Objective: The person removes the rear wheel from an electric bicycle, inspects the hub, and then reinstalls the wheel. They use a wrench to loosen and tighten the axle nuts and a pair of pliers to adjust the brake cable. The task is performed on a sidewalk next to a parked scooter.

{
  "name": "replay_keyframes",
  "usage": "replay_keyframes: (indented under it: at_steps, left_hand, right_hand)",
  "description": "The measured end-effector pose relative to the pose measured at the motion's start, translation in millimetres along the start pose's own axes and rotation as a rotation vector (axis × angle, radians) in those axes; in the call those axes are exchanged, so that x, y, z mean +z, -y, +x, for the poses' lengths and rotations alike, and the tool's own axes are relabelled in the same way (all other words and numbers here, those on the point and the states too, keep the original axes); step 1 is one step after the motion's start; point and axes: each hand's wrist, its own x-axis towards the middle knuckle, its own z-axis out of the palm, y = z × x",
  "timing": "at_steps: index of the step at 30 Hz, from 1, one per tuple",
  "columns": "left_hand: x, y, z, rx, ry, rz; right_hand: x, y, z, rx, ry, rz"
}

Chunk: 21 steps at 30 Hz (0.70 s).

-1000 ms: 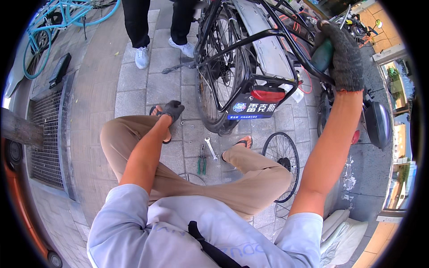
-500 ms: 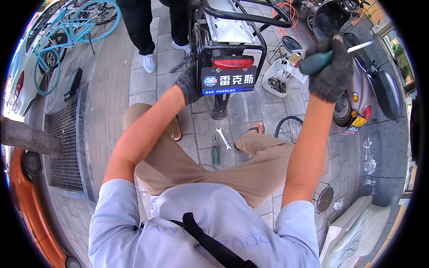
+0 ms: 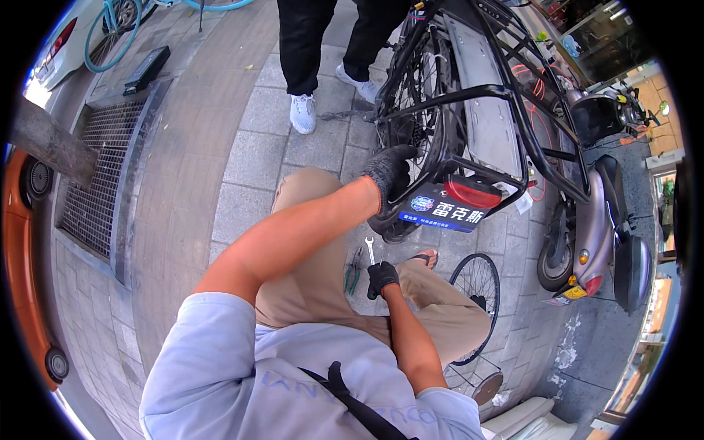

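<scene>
My left hand (image 3: 391, 176), in a dark knit glove, is closed at the rear wheel (image 3: 422, 110) of a bicycle with a black rear rack (image 3: 469, 92). Some of its fingers are hidden against the tyre. Down between my legs, my right hand (image 3: 383, 280), gloved too, closes on the lower end of an open-ended wrench (image 3: 370, 249). The wrench's silver jaw points away from me. Pliers with green handles (image 3: 353, 277) lie on the paving just left of that hand. A red tail light (image 3: 473, 193) and a dark blue plate (image 3: 440, 214) are fixed at the bicycle's rear.
A person in black trousers (image 3: 304, 44) and white shoes stands left of the bicycle. A loose spoked wheel (image 3: 497, 293) lies by my right leg. Farther right stands a parked scooter (image 3: 590, 235). To the left are a tree trunk (image 3: 55, 147) and a metal grate (image 3: 95, 183).
My right hand has come down from the upper right, where it held a green-handled screwdriver, to the wrench. The screwdriver is out of sight. The view has shifted, putting the bicycle farther right.
</scene>
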Motion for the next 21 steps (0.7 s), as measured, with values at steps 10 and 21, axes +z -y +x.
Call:
replay_keyframes:
  at_steps: [10,21]
  left_hand:
    - [41.1,0.0,-34.4,0.035,-0.211,0.048]
    - [41.4,-1.7,-56.7,0.057,0.027,-0.025]
  right_hand:
    - [-61.1,3.9,29.6,0.308,-0.758,0.832]
    - [-71.7,13.7,37.2,0.288,-0.765,0.372]
